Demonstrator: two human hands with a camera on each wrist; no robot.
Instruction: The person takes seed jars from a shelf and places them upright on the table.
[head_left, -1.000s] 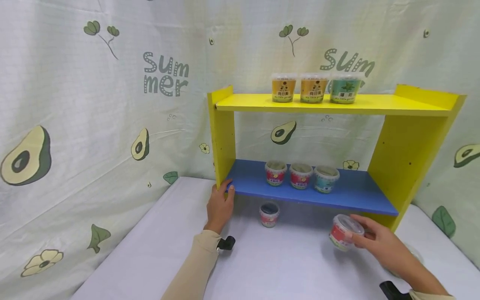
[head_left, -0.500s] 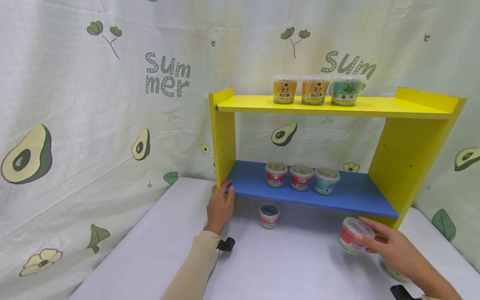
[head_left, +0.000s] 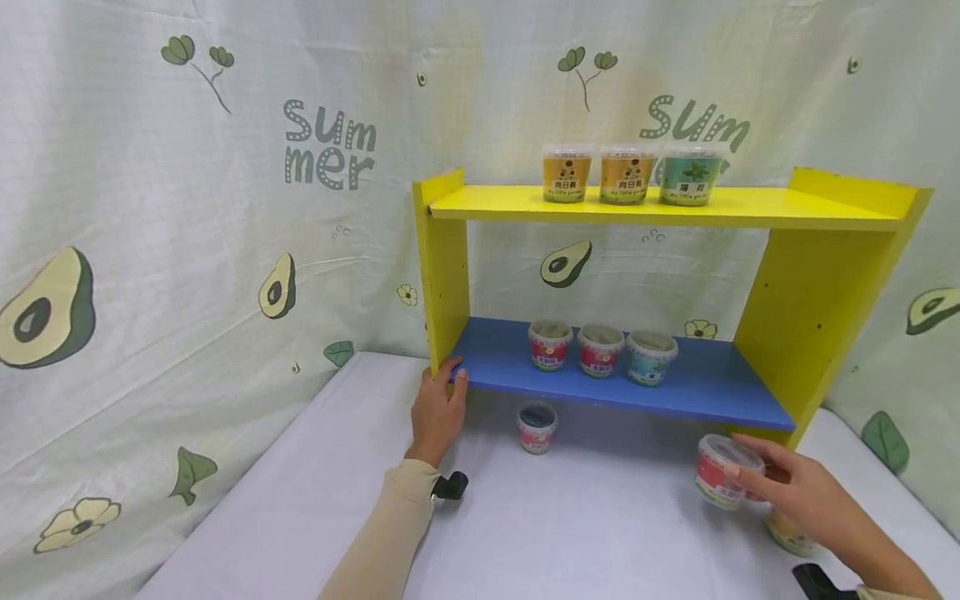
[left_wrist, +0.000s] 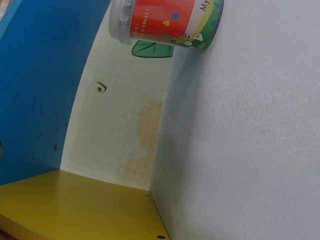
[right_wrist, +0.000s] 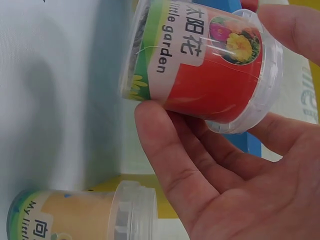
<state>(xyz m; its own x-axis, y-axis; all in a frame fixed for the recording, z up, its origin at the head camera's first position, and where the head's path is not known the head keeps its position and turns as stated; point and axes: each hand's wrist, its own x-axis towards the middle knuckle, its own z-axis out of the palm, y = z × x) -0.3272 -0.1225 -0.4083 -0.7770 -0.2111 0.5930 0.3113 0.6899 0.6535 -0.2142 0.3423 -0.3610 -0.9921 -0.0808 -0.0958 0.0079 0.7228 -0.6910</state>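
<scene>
Right hand (head_left: 806,492) clamped a red tub (head_left: 722,472) above the bench (head_left: 585,525); left hand (head_left: 438,408), fingers relaxed, rested against the shelf (head_left: 442,267).

Bright, even light from above me. Soft shadow under blue shelf (head_left: 705,392) at frame centre. Head view bowed at edges. My wrist views sharp; no glare.

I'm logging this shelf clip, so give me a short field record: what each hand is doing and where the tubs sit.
left hand: left hand rests on the yellow shelf unit at its left post
right hand: right hand grips a red tub above the table
top shelf: three tubs
blue shelf: three tubs
under shelf: one red tub
</scene>
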